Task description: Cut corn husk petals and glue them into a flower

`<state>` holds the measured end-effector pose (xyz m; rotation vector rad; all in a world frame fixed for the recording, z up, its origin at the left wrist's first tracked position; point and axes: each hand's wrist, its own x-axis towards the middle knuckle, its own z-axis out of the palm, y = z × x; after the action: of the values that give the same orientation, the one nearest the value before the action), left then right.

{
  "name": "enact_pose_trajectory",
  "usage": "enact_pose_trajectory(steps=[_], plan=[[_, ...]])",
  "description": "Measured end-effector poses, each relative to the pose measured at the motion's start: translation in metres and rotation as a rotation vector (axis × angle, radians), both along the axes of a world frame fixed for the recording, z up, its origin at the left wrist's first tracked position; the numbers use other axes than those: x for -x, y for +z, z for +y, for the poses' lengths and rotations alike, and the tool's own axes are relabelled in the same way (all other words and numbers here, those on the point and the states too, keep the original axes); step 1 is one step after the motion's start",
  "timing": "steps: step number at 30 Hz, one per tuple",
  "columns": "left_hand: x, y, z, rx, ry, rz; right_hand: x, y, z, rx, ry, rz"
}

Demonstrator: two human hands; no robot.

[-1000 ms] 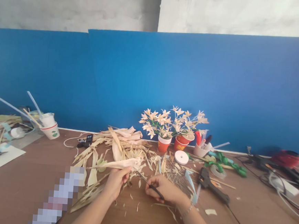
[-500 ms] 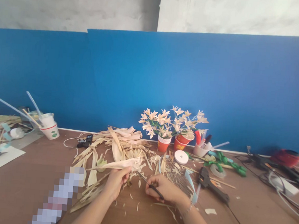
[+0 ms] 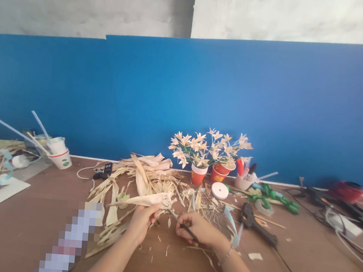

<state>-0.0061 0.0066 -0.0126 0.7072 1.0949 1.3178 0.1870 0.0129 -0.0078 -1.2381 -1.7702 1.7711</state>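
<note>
Pinched in the fingers of my left hand (image 3: pixel 143 223) is a pale dried corn husk (image 3: pixel 146 200), its broad cut end pointing right. My right hand (image 3: pixel 197 229) is closed round the handles of a pair of scissors (image 3: pixel 189 233). The thin blades reach up and left toward the husk's end; whether they touch it I cannot tell. Behind my hands lies a heap of dried husks (image 3: pixel 143 179), with small trimmings scattered on the table (image 3: pixel 165 264) below.
Husk flowers stand in red paper cups (image 3: pixel 198 177) at the back. Near them lie a white ribbon spool (image 3: pixel 220 191) and green ribbon (image 3: pixel 277 198). A black glue gun (image 3: pixel 257 228) with its cord is on the right. A white cup (image 3: pixel 60 159) holding sticks stands left.
Both hands stay almost in place. The scissors and the husk's end have shifted very slightly.
</note>
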Motion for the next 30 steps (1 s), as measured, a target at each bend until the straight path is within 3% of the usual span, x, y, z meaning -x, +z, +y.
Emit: enact_pose_trajectory(steps=[7, 13, 20, 30], plan=[[0.000, 0.001, 0.001, 0.000, 0.001, -0.051, 0.000, -0.004, 0.001, -0.001, -0.003, 0.064], [0.000, 0.001, 0.003, 0.004, 0.060, -0.073, 0.000, 0.004, -0.001, -0.009, 0.006, -0.022], [0.006, 0.003, 0.005, 0.004, 0.152, 0.099, -0.012, 0.011, 0.001, 0.063, 0.124, -0.052], [0.007, 0.002, 0.005, -0.041, 0.019, 0.319, -0.018, 0.014, 0.003, 0.052, 0.112, -0.095]])
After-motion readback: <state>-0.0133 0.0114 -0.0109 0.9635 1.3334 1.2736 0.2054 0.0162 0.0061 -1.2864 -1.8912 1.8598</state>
